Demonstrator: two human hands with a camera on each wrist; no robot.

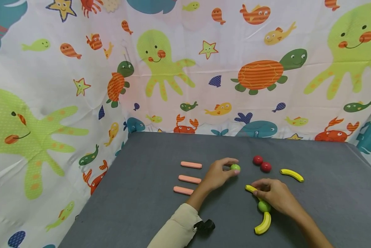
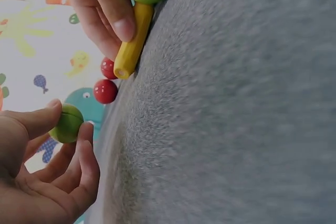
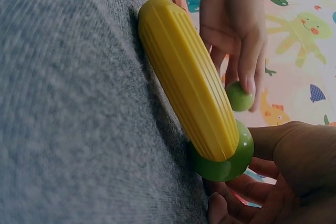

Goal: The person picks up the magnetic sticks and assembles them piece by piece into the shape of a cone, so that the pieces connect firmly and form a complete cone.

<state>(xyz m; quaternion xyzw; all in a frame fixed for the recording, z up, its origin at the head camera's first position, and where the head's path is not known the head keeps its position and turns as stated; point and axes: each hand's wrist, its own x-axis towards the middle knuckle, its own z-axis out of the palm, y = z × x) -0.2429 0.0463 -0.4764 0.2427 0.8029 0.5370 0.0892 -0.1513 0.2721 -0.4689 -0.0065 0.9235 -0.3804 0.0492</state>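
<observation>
The left hand [image 1: 218, 174] pinches one green ball [image 1: 235, 167] near the surface's [image 1: 148, 206] middle. The right hand [image 1: 273, 194], fingers curled, holds a banana [image 1: 251, 188] beside another green ball [image 1: 263, 206]. Three bananas, two red balls [image 1: 258, 159], three pink sticks [image 1: 191, 165].

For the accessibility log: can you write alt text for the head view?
On a grey table, the left hand pinches a green ball while the right hand holds a yellow banana piece beside another green ball. Three pink sticks, two red balls and more banana pieces lie around.
</observation>
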